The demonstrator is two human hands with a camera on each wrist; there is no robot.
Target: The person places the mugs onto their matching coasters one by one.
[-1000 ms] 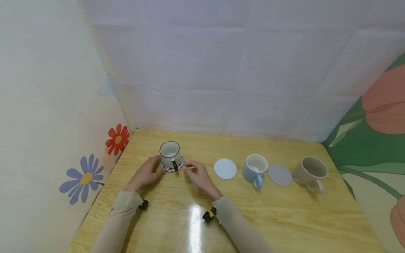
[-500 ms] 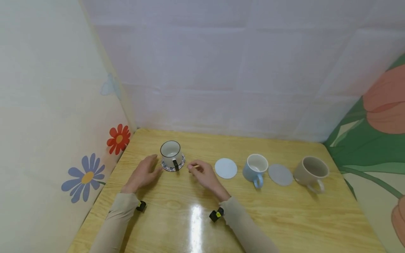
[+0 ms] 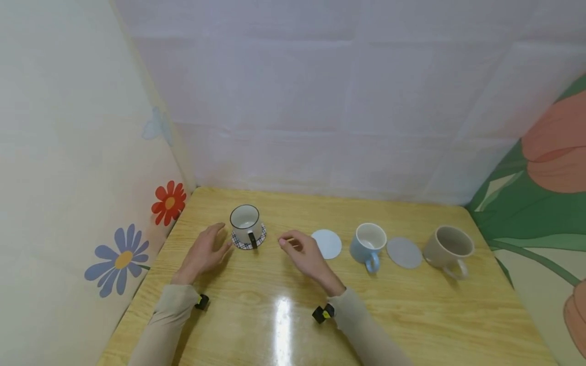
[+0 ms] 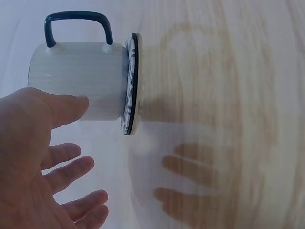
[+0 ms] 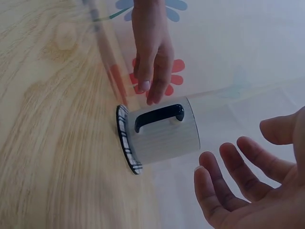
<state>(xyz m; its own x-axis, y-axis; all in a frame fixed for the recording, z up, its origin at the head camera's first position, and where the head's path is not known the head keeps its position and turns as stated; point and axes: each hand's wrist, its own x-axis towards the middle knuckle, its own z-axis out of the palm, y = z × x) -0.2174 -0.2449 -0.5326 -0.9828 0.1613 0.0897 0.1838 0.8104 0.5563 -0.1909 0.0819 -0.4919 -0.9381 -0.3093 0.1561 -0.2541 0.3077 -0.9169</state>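
Observation:
A white mug (image 3: 244,223) with a black rim and black handle stands upright on a round plaid coaster (image 3: 241,245) at the table's left side. Left of it, my left hand (image 3: 204,252) is apart from the mug, its fingers loosely spread and holding nothing. The left wrist view shows the thumb in front of the mug (image 4: 81,71) and the coaster's dark edge (image 4: 133,86). On the mug's other side, my right hand (image 3: 305,252) hovers with relaxed, slightly bent fingers and nothing in them. In the right wrist view its fingers (image 5: 228,176) are spread near the mug's rim.
Right of my right hand lies a pale blue round coaster (image 3: 328,244), partly covered by the hand. Further right are a light blue mug (image 3: 364,249), a grey round coaster (image 3: 405,252) and a wide taupe mug (image 3: 441,254). A white wall hanging (image 3: 293,101) backs the table.
My right hand has drawn away from the plaid coaster to the right, near the pale blue coaster. My left hand has pulled back slightly to the left. The mug stays in place.

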